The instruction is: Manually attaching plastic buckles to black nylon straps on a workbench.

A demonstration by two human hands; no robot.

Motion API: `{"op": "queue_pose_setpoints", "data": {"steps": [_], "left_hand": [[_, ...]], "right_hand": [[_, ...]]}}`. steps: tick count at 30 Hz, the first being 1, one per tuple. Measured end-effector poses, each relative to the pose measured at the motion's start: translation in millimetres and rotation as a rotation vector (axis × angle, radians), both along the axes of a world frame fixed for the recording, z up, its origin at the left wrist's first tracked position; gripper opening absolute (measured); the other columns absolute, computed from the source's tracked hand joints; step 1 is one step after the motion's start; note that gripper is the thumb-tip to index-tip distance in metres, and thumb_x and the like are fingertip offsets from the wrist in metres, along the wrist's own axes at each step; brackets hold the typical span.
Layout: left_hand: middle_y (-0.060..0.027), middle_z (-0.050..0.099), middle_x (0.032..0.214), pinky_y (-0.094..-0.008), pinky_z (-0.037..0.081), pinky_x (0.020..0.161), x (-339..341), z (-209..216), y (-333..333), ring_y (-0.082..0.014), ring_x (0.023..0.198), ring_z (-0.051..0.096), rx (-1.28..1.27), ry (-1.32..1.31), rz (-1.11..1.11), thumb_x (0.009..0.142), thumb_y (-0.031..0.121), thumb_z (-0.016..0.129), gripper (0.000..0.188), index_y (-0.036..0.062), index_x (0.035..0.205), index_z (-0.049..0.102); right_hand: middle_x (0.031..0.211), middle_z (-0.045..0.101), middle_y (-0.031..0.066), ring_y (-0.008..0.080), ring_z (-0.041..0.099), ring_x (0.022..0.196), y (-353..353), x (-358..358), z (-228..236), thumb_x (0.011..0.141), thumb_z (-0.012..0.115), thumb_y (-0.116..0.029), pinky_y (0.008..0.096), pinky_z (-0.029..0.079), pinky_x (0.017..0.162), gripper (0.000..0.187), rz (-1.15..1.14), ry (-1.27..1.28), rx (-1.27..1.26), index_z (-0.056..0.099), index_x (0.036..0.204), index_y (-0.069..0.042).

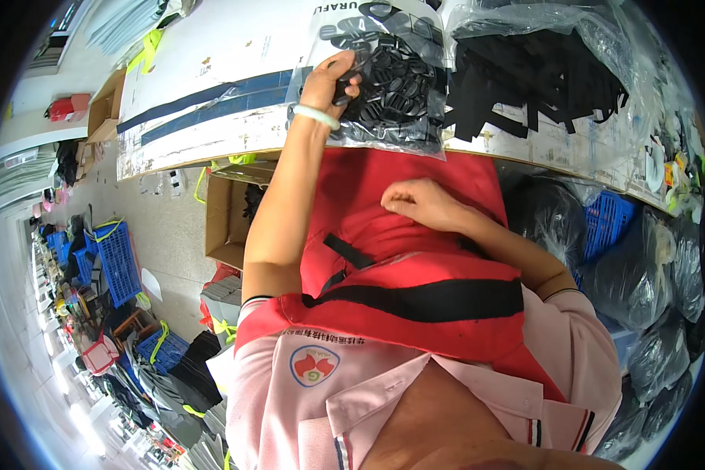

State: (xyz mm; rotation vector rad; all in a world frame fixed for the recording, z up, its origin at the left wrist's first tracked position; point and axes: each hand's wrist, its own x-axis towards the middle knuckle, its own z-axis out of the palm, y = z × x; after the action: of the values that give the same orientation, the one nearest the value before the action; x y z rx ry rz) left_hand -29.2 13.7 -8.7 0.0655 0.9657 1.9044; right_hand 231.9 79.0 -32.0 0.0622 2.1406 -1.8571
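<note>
A clear plastic bag (372, 135) full of black plastic buckles (395, 82) lies on the worktable by its front edge. My left hand (329, 82), with a pale bangle at the wrist, is at the bag's left side. Its fingers are curled round a black plastic buckle (341, 89); I cannot tell whether the hand is inside the bag or on top of it. Over the red apron (415, 168), just below the table edge, hangs my right hand (423, 202). Its fingers are bent together, and what they hold, if anything, is hidden.
Black straps (536, 82) lie in plastic on the worktable (211, 59), right of the bag. Dark blue strips (211, 110) run along its left part. Below stand a cardboard box (225, 219), left, and dark plastic sacks (630, 270) with a blue crate (605, 222), right.
</note>
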Motion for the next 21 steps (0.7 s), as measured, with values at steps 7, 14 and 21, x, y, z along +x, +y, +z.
{"op": "queue_pose_setpoints", "data": {"steps": [7,14,21], "left_hand": [[-0.0083,0.065,0.082,-0.0205,0.045,0.042,98.6,27.5,-24.3,-0.0138,0.061,0.062,-0.161,0.434,0.083,0.086,0.004,0.067,0.019,-0.0005,0.104,0.062],[-0.0086,0.064,0.084,-0.0207,0.045,0.043,119.1,22.8,-63.4,-0.0130,0.064,0.060,-0.108,0.316,-0.062,0.091,0.007,0.060,0.030,0.0002,0.121,0.059],[-0.0035,0.064,0.071,-0.0184,0.040,0.042,148.5,4.9,-69.4,-0.0067,0.054,0.054,-0.255,0.491,-0.153,0.084,0.004,0.069,0.012,0.0000,0.095,0.069]], "right_hand": [[0.080,0.060,0.0023,0.0063,0.056,0.063,50.6,-53.6,52.1,0.096,0.056,-0.019,0.0202,0.046,0.055,0.021,-0.524,0.132,-0.255,0.059,0.107,-0.002],[0.086,0.061,0.0008,0.0050,0.053,0.065,41.2,-40.3,31.3,0.096,0.057,-0.023,0.0201,0.041,0.055,0.020,-0.400,-0.163,-0.944,0.061,0.104,-0.005],[0.079,0.059,0.0008,0.0062,0.052,0.062,15.1,-7.7,29.1,0.097,0.054,-0.024,0.0212,0.044,0.053,0.023,-0.509,-0.186,-0.892,0.058,0.107,-0.003]]}}
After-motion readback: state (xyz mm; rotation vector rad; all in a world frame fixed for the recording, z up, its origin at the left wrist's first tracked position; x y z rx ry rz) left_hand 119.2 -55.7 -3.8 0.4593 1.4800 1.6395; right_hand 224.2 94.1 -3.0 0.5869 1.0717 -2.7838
